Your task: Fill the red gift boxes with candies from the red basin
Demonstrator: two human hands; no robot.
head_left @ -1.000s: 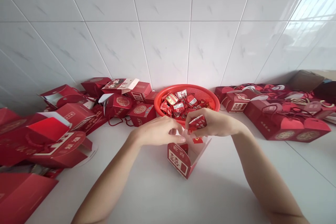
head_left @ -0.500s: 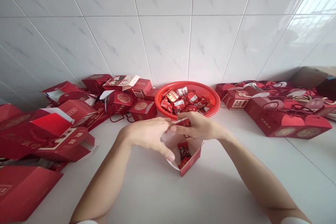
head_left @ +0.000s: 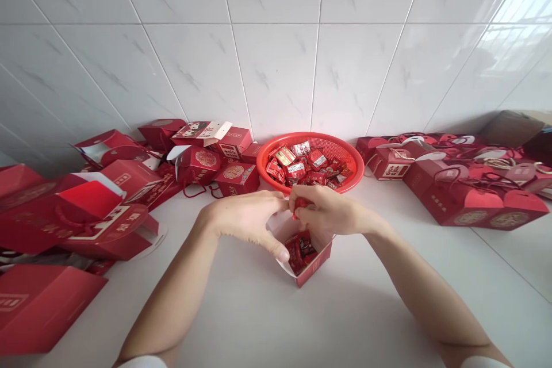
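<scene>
An open red gift box [head_left: 317,263] stands on the white table in front of me, with several red wrapped candies [head_left: 297,250] inside. My left hand [head_left: 248,215] spans the box's left side, its thumb on the near white flap and its fingers at the far edge. Over the box's far right corner, my right hand [head_left: 330,210] pinches a red wrapped candy [head_left: 302,204], partly covered by the fingers. Just behind both hands sits a red plastic basket [head_left: 353,181] with more wrapped candies in it.
Red boxes, some with open flaps, lie piled at the left [head_left: 133,184]. Closed red boxes with rope handles [head_left: 457,195] stand in a group at the right. A brown carton [head_left: 513,126] is behind them, and a tiled wall [head_left: 276,69] rises behind everything.
More candy now lies in the box than before. The patterned packet in my right hand has left it, and a red candy shows between those fingers. My left hand stays on the box.
</scene>
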